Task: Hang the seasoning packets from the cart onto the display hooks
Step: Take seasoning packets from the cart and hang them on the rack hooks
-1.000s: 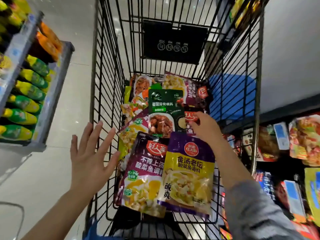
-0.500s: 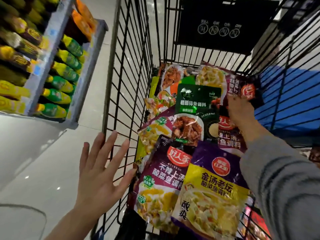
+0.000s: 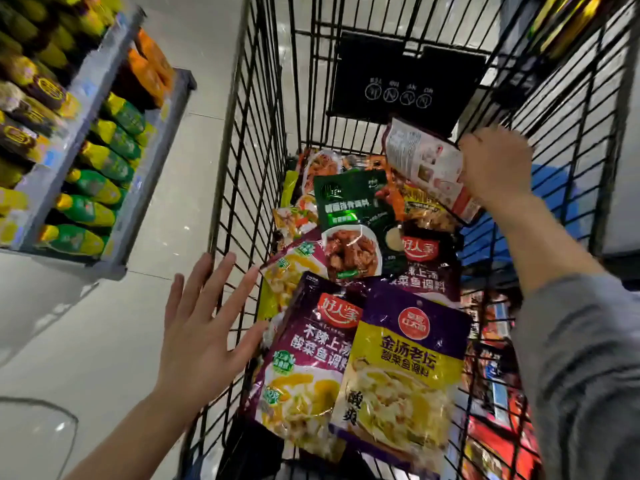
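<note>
A black wire cart [image 3: 249, 140] holds several seasoning packets. My right hand [image 3: 495, 164] grips one packet [image 3: 424, 162] at the cart's far right and holds it lifted above the pile, its pale printed back facing me. Below it lie a dark green packet [image 3: 353, 206], a dark purple packet with a red logo [image 3: 424, 268], and two purple-and-yellow packets at the near end [image 3: 308, 362] [image 3: 405, 372]. My left hand [image 3: 204, 327] hovers with spread straight fingers outside the cart's left wall, holding nothing.
A shelf [image 3: 86, 140] with green-and-yellow and orange bags stands at the left, across a pale tiled floor [image 3: 104, 341]. A black sign panel [image 3: 405, 88] hangs on the cart's far wall. Packaged goods [image 3: 491, 393] on a display show through the cart's right wall.
My right hand reached to the far right of the pile, took hold of a packet and lifted it clear. The left hand stayed spread beside the cart. The camera moved closer.
</note>
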A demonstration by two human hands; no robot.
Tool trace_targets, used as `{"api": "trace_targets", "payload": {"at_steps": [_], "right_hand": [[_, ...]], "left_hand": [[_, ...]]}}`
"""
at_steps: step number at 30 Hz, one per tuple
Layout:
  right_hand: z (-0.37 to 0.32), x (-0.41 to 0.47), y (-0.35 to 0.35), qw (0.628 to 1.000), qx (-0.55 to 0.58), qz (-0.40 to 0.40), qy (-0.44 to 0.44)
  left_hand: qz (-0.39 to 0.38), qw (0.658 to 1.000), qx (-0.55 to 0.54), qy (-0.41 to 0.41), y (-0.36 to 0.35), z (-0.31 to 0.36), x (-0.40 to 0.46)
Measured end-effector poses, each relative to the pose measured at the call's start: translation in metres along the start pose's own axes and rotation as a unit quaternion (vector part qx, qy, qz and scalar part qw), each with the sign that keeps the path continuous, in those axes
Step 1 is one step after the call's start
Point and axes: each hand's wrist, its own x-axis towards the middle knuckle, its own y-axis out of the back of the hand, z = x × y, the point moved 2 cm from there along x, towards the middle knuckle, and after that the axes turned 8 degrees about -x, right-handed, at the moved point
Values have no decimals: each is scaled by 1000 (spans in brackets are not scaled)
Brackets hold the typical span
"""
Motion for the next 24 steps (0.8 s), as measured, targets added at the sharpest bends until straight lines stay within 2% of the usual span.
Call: {"api": "trace_targets", "payload": {"at_steps": [8,13,17,20,21,23,24], "right_hand": [[-13,-60,125,986,53,154,45],[-59,-111,175,972,62,192,121],[-85,-179,163,975,116,110,155],[-111,-249,141,974,194,-2,118],[-123,-271,133,973,187,-45,129],[-143,-309,112,963,126,-122,206],[-147,-322,104,956,121,-164,209]], "left_hand": [[16,998,-66,3,-3,-4,-3],[-11,996,-84,28,2,-4,-1],[-5,990,-134,46,8,-1,-3],[-3,990,-138,14,8,-2,-3],[-4,991,-136,7,7,-3,-3],[-2,991,-133,1,6,-4,-3],[-1,991,-130,0,6,-4,-2]]}}
